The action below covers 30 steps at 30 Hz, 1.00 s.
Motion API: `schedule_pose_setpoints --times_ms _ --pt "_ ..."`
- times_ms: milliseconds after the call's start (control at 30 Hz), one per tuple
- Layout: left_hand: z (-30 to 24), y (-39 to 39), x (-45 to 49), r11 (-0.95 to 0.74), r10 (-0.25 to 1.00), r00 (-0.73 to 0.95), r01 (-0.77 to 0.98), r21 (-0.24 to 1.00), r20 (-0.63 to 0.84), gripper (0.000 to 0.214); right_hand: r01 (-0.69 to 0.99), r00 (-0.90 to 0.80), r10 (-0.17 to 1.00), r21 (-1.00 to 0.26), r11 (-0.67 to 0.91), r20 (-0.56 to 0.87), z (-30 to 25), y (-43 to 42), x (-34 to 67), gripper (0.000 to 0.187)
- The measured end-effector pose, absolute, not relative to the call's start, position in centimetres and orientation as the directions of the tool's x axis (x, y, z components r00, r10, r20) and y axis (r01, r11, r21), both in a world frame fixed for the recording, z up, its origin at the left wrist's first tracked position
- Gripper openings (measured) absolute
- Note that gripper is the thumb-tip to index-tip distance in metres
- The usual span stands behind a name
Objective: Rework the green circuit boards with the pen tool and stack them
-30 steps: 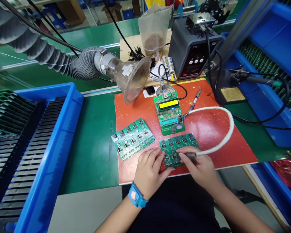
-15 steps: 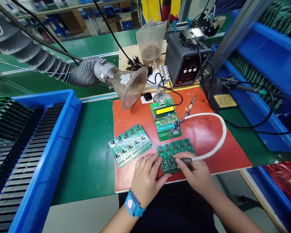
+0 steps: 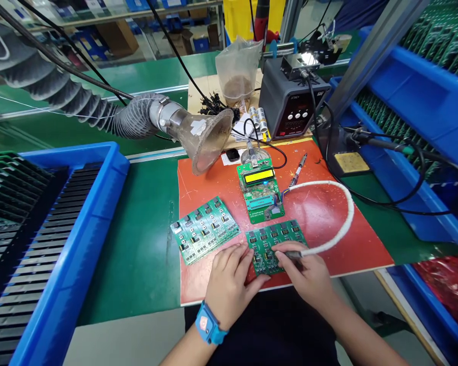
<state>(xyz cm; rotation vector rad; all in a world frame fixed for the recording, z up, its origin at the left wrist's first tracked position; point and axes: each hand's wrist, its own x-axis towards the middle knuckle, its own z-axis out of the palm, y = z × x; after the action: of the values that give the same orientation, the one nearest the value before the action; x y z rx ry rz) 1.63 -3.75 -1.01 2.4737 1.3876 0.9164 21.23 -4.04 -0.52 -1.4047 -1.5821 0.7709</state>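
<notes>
On the red mat lies a green circuit board (image 3: 278, 235) with a row of small digit displays. My left hand (image 3: 231, 277) holds its lower left corner, fingers along the left edge and thumb at the front edge. My right hand (image 3: 311, 277) pinches the dark probe (image 3: 294, 253) at the end of a white-sleeved cable (image 3: 347, 218). The probe's tip is over the board's middle, hidden by my fingers, so contact cannot be made out. Behind the board sits a programmer board (image 3: 262, 189) with a lit yellow screen; the cable joins its right side.
A stack of similar boards (image 3: 204, 231) lies to the left. A fume extraction funnel (image 3: 209, 140) hangs over the mat's back left. Blue bins (image 3: 110, 157) with racked boards flank the bench. A soldering station (image 3: 292, 101) and a pen (image 3: 298, 169) are at the back right.
The view has shifted very slightly. Both hands, the board and the probe keep practically the same positions.
</notes>
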Motion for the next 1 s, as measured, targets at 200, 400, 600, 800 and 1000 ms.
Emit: schedule_pose_setpoints --times_ms 200,400,600,800,1000 --pt "-0.94 -3.72 1.62 -0.56 0.814 0.387 0.72 0.41 0.433 0.045 0.449 0.008 0.98 -0.876 0.174 0.198 -0.57 -4.02 21.19 0.01" --pt "-0.97 -3.74 1.6 -0.56 0.814 0.385 0.72 0.409 0.436 0.045 0.463 0.003 0.974 -0.863 0.201 0.228 -0.6 -3.99 21.16 0.009" --pt "-0.97 -3.81 1.63 -0.553 0.819 0.379 0.721 0.418 0.43 0.045 0.468 0.003 0.971 -0.858 0.209 0.238 -0.69 -4.05 21.21 0.007" --pt "-0.9 -3.78 1.64 -0.549 0.82 0.375 0.728 0.41 0.433 0.044 0.461 0.005 0.973 -0.864 0.201 0.229 -0.74 -4.03 21.24 0.008" --pt "-0.93 -3.74 1.66 -0.557 0.815 0.378 0.722 0.41 0.44 0.045 0.457 0.01 0.973 -0.867 0.2 0.23 -0.8 -3.96 21.22 0.008"
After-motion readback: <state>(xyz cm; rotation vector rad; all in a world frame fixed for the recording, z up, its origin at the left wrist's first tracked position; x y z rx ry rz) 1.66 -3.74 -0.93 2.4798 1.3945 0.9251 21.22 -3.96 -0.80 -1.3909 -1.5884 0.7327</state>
